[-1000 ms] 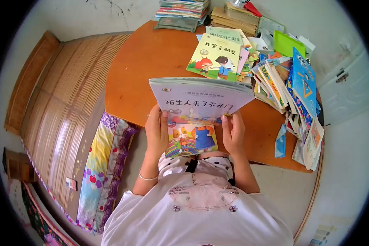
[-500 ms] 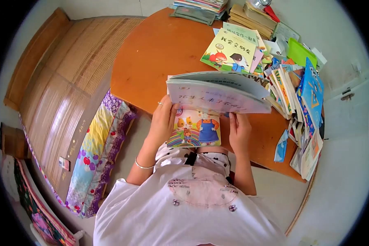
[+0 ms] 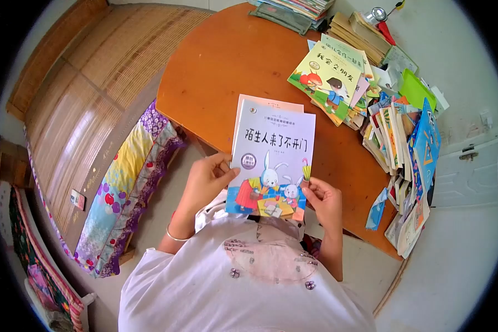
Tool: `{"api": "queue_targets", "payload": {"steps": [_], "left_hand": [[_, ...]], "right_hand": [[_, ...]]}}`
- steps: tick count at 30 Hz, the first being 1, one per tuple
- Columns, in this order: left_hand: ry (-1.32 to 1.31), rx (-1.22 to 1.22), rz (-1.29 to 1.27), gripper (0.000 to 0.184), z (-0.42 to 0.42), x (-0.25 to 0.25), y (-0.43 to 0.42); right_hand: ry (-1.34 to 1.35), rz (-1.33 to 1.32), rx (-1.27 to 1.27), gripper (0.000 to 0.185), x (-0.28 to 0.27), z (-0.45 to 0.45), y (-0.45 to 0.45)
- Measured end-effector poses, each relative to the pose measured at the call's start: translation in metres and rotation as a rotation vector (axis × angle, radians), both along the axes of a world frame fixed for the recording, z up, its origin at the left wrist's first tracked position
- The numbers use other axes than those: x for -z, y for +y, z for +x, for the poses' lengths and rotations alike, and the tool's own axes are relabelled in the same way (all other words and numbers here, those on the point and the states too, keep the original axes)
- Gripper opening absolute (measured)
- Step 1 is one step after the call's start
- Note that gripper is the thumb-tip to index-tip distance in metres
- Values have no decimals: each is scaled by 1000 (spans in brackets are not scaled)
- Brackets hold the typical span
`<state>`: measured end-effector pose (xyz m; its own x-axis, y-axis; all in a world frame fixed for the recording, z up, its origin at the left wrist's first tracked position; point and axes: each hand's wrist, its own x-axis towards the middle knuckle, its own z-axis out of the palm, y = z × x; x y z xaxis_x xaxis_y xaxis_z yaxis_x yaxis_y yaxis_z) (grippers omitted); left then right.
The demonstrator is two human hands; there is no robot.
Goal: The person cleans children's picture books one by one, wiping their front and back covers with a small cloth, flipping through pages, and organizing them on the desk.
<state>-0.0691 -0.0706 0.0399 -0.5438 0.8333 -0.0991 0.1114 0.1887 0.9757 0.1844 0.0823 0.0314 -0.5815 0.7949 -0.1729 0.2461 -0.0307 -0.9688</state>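
A lavender picture book (image 3: 276,160) with rabbits on its cover is held up in front of my shirt, over the table's near edge. Behind it, the pink edge of another book (image 3: 271,103) sticks out at the top. My left hand (image 3: 207,180) grips the left side, thumb on the cover and fingers behind. At the lower right edge, my right hand (image 3: 323,202) pinches the book between thumb and fingers. The front cover faces up toward me, its Chinese title upright.
The orange-brown table (image 3: 216,72) has a curved left side. Several picture books (image 3: 329,77) lie fanned at its back right, beside a row of leaning books (image 3: 395,133). A light blue packet (image 3: 376,210) rests near the right edge. A floral cushion (image 3: 122,193) is at left.
The lavender book, tilted up with loose pages before, now lies flatter with its cover facing me. The colourful lower cover is now mostly hidden behind it. My view has shifted slightly.
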Motion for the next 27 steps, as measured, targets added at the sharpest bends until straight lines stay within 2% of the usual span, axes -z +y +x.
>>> {"api": "queue_targets", "payload": {"steps": [2,5,6,8,12,14,15,16,17,18,20,22,24,25,27], "left_hand": [[176,-18,-35,23,-5,7,8],[285,-59,-36,24,-8,7,21],[289,-60,-33,24,-10,7,25],[519,-98,-11,24,-12,8,29],[549,-75,-106,34,-9,4,28],[662,-86,-128,64,-7,2,23],[662,-81,-129,64,-5,0,20],[717,31,-26,78,-3,-2,16],[770,148,81,93,-1,-2,12],[771,164,85,93,0,-1,11],[801,438,-35,104,5,3,10],[868,433,-61,102,10,12,10],[933,429,-94,100,11,14,11],[968,445,-122,99,11,13,10],[1010,468,-144,98,11,9,11]], "right_hand": [[-26,-17,13,28,1,-6,8],[13,117,-19,25,12,-19,28],[57,60,-6,23,13,-25,30],[44,53,-10,23,15,-29,34],[25,32,4,23,18,-30,37],[-11,58,3,23,12,-30,34],[-45,89,0,23,9,-31,33],[-45,85,6,23,8,-32,32],[-70,183,9,23,8,-33,30],[-96,283,16,23,6,-33,29],[-155,345,5,25,1,-33,27],[-213,405,-10,26,-9,-33,29],[-401,656,1,29,-21,-37,34],[-402,648,14,29,-23,-40,40],[-420,1044,114,36,-27,-49,64]]}}
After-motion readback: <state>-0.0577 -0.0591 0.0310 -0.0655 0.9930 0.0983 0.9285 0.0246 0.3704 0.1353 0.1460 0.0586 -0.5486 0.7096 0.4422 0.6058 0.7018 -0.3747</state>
